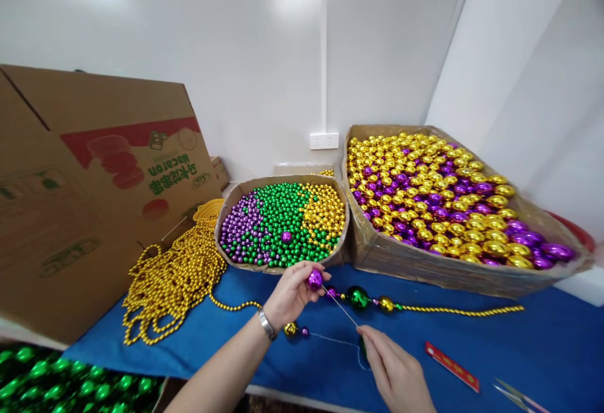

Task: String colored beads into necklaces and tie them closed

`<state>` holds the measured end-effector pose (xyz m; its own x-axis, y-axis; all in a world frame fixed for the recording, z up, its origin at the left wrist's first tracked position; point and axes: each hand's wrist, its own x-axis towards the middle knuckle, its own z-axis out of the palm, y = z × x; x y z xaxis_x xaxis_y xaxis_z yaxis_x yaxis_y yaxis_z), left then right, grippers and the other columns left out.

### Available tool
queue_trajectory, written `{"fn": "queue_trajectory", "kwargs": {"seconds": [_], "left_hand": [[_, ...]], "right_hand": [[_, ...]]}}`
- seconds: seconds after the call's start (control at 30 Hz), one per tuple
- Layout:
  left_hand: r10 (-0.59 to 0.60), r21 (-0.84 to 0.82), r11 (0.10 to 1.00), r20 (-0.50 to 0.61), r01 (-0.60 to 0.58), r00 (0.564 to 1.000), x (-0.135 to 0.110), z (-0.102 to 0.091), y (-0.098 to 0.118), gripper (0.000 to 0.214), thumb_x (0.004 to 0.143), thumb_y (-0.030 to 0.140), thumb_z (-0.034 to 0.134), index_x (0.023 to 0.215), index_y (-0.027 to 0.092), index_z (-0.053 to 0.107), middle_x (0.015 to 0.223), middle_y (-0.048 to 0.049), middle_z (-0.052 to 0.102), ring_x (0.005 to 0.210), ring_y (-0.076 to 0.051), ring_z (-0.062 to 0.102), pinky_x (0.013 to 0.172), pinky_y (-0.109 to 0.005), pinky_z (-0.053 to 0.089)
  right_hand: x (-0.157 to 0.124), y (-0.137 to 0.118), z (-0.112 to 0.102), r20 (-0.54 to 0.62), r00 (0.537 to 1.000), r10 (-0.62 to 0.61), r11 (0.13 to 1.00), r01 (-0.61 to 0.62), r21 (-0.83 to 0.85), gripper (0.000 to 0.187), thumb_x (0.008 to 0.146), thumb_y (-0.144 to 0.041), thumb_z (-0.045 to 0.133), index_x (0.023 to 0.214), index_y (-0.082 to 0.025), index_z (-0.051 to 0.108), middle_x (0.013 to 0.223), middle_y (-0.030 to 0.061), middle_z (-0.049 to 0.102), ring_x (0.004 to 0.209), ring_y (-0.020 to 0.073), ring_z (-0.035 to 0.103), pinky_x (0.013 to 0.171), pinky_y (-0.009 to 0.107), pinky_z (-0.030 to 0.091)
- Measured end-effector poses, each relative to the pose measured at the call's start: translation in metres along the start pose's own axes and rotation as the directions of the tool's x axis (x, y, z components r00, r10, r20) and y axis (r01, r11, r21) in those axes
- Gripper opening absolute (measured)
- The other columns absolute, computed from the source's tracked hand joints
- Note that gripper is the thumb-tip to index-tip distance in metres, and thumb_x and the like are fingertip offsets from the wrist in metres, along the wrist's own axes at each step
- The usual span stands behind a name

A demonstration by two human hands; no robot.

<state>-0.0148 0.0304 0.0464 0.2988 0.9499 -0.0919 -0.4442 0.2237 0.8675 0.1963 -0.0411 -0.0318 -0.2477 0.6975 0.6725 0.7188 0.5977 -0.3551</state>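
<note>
Your left hand [293, 296]: grasping one purple bead [314, 279]. Your right hand [397, 369]: pinching one thin needle [343, 310], long axis slanting from bead down to the right.

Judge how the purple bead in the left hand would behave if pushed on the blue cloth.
The purple bead looks round, so it would probably roll across the blue cloth. Its glossy surface may be slippery in the left hand.
</note>
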Motion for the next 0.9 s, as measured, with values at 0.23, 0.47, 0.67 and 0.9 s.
{"fn": "queue_trajectory", "kwargs": {"seconds": [0.23,0.47,0.67,0.9], "left_hand": [[0.097,0.334,0.937,0.023,-0.099,0.995,-0.005,0.008,-0.011,0.035,0.072,0.038,0.07,0.095,0.014,0.063,0.093,-0.0093,0.067,0.068,-0.013,0.058,0.054,-0.021,0.045],[-0.001,0.313,0.949,0.093,-0.028,0.996,-0.006,0.011,-0.024,0.04,0.069,0.039,0.073,0.096,0.011,0.061,0.09,-0.0108,0.067,0.067,-0.013,0.06,0.056,-0.022,0.047],[0.233,0.593,0.776,0.048,-0.216,0.971,0.028,-0.008,-0.004,0.038,0.085,0.043,0.051,0.111,0.015,0.055,0.102,-0.0116,0.065,0.079,-0.016,0.063,0.066,-0.027,0.05],[0.425,0.971,0.161,0.092,-0.176,0.9,0.08,-0.037,0.032,0.017,0.083,0.019,0.049,0.092,0.017,0.063,0.085,-0.0061,0.067,0.079,-0.019,0.061,0.076,-0.031,0.046]], "right_hand": [[0.001,0.001,0.004,0.013,1.0,0.003,1.0,-0.003,-0.029,0.035,0.095,-0.028,0.033,0.099,-0.019,0.066,0.088,0.0061,0.073,0.076,0.017,0.07,0.068,0.023,0.057],[0.002,0.0,0.005,0.023,0.998,0.062,0.993,-0.064,0.099,0.032,0.095,-0.03,0.035,0.098,-0.019,0.064,0.089,0.0061,0.073,0.078,0.0162,0.07,0.069,0.022,0.057],[-0.001,0.004,0.001,0.052,0.989,0.137,0.982,-0.142,0.121,0.028,0.094,-0.03,0.037,0.101,-0.019,0.062,0.093,0.0064,0.073,0.081,0.0173,0.07,0.072,0.022,0.057],[-0.008,0.016,0.003,-0.048,0.998,0.043,0.999,-0.044,-0.012,0.03,0.094,-0.028,0.037,0.099,-0.017,0.064,0.088,0.007,0.073,0.076,0.0176,0.071,0.066,0.021,0.057]]}}
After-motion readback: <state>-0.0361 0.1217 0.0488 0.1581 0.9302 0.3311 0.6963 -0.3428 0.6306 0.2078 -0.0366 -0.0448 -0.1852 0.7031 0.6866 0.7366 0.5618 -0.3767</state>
